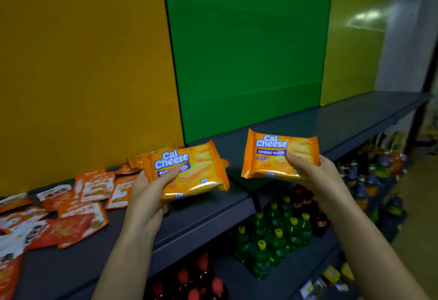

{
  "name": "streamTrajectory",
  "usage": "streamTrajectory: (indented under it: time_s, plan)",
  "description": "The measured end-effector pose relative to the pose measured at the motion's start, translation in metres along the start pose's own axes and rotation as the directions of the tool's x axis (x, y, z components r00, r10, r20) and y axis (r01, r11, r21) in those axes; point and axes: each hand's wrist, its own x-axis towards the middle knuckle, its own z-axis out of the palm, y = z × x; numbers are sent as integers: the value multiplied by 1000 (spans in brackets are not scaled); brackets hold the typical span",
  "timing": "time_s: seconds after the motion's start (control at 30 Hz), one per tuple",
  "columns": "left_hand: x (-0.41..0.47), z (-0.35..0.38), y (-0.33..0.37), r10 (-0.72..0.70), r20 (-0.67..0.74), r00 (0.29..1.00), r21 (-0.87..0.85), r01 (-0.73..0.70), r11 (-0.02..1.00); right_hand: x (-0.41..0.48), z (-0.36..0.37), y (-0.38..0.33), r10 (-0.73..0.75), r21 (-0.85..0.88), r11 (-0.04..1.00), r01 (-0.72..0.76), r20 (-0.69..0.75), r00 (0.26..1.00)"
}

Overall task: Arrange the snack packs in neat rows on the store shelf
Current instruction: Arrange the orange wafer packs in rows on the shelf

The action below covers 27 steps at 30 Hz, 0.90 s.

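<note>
Left hand (144, 193), lower centre of the frame: fingers curled under and thumb pressed across the front of a Cal Cheese wafer pack (199, 176), grasping it. The pack was tilted, its right end higher, and held just above the front part of the dark grey shelf (331, 121). Edges of further orange packs (136, 161) showed directly behind it; whether the hand held these too could not be told.

Right hand (312, 174), right of centre: grasping a second Cal Cheese pack (272, 148) by its lower right corner, thumb on the front face and fingers behind. This pack faced the camera, nearly upright, held above the shelf and apart from the left-hand pack.

At the lower left of the frame, loose red and orange sachets (83, 204) lay scattered and overlapping on the shelf, in no rows.

Behind the shelf stood three back panels: orange panel (83, 62) at left, green panel (248, 50) at centre, yellow-green panel (355, 50) at upper right.

On the lower shelf (237, 273), bottom centre, stood green bottles with yellow caps (275, 238) and, left of them, dark bottles with red caps (201, 273). Further bottles at the right edge were too blurred to identify.
</note>
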Motion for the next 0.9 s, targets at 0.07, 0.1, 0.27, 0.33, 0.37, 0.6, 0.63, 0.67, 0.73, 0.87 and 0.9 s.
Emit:
streamTrajectory:
  time_s: [0.07,0.1,0.27,0.33,0.37,0.6,0.63,0.67,0.73,0.87,0.9]
  plan:
    - [5,25,-7,26,13,1000,-34,-26,999,12,-20,0,5,-2,1000,-5,0,1000]
    - [7,38,-11,34,12,999,-37,-33,999,18,-31,-1,7,-2,1000,-7,-1,1000]
    - [22,103,-29,64,-52,997,-69,-68,995,62,-80,-10,11,-24,1000,-9,48,999]
    - [28,128,-36,61,-101,993,-82,-70,994,83,-95,-12,20,-42,999,-17,89,996]
    - [31,139,-40,60,-122,991,-85,-70,994,93,-100,-13,26,-49,999,-20,107,994]
    - [61,195,-52,24,-255,967,-84,-47,995,152,-116,-11,50,-65,997,-36,228,972]
    - [68,200,-53,14,-269,963,-83,-38,996,159,-116,-10,56,-63,997,-42,239,969]
    - [74,205,-54,2,-278,961,-84,-27,996,165,-115,-9,60,-62,997,-46,250,966]
    - [90,210,-57,-29,-294,955,-81,5,997,177,-111,-6,66,-72,996,-48,280,958]
    - [124,215,-65,-97,-294,951,-38,90,995,198,-96,1,86,-91,994,-59,340,936]
    - [133,216,-67,-116,-290,950,-41,109,993,203,-92,4,92,-97,993,-62,356,930]
